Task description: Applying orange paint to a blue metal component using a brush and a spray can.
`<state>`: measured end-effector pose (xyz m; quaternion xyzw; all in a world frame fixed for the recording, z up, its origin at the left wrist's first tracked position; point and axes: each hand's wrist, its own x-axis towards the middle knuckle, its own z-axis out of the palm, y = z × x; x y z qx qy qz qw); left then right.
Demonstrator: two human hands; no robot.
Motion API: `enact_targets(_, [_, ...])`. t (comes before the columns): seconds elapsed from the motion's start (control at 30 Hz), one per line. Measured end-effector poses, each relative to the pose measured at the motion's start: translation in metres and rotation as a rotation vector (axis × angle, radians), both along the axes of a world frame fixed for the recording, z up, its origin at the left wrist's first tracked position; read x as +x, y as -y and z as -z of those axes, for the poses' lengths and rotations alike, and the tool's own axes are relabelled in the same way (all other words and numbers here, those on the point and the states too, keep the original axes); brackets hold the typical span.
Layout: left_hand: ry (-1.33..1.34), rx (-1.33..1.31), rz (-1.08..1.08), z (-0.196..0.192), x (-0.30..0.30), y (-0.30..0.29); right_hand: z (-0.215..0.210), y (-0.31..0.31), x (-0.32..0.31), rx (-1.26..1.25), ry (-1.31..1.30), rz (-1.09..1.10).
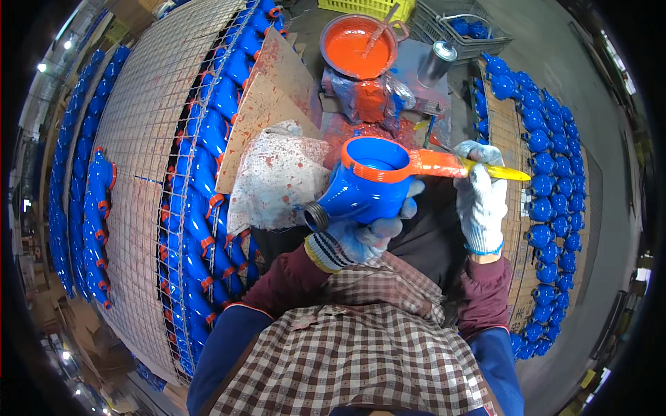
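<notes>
My left hand, in a white knit glove stained blue, cradles a glossy blue pipe fitting from below, fingers wrapped round its right side. The fitting's wide round mouth faces up, with a wet-looking orange rim, and a dark threaded stub sticks out at its lower left. Another white glove covers my right hand, closed around the yellow handle of a paintbrush. Orange paint coats the brush's front part, which points left and meets the rim's right side. Beyond the fitting stands a bowl of orange paint with a stirring stick in it.
A spray can stands right of the bowl. Left are a paint-spotted cloth, cardboard and a wire rack beside rows of blue fittings with orange rims. More blue fittings line cardboard at right. Crates sit at the back.
</notes>
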<state>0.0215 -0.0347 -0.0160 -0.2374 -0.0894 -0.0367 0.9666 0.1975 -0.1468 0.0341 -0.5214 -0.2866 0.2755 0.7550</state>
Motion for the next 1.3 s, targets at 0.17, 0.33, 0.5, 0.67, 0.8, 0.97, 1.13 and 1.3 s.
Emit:
enact_targets(0.17, [-0.835,1.032,-0.365,-0.011,-0.006,-0.013,-0.017,0.005,0.002,0.164,0.062,0.076])
enact_targets(0.33, [-0.576,2.092,-0.519,-0.032,-0.012,-0.022,-0.035,-0.018,0.018,-0.254,0.733,0.156])
enact_targets(0.5, [-0.42,3.007,-0.53,-0.052,-0.007,-0.01,-0.032,-0.044,0.022,-0.493,1.17,0.062])
enact_targets(0.67, [-0.498,2.961,-0.577,-0.047,-0.01,-0.011,-0.036,-0.029,0.014,-0.557,1.323,0.074])
enact_targets(0.8, [-0.615,2.78,-0.661,-0.028,-0.013,-0.015,-0.031,-0.01,0.01,-0.349,1.123,0.193])
enact_targets(0.97, [-0.532,1.755,-0.438,-0.013,-0.013,-0.013,-0.001,0.005,0.009,0.052,0.721,0.217])
enact_targets(1.13, [-0.413,0.869,-0.304,-0.002,-0.023,0.011,0.036,0.0,-0.019,0.186,-0.3,0.275])
enact_targets(1.3, [-0.487,0.832,-0.297,0.004,-0.019,0.034,0.047,-0.001,-0.044,0.182,-0.527,0.074])
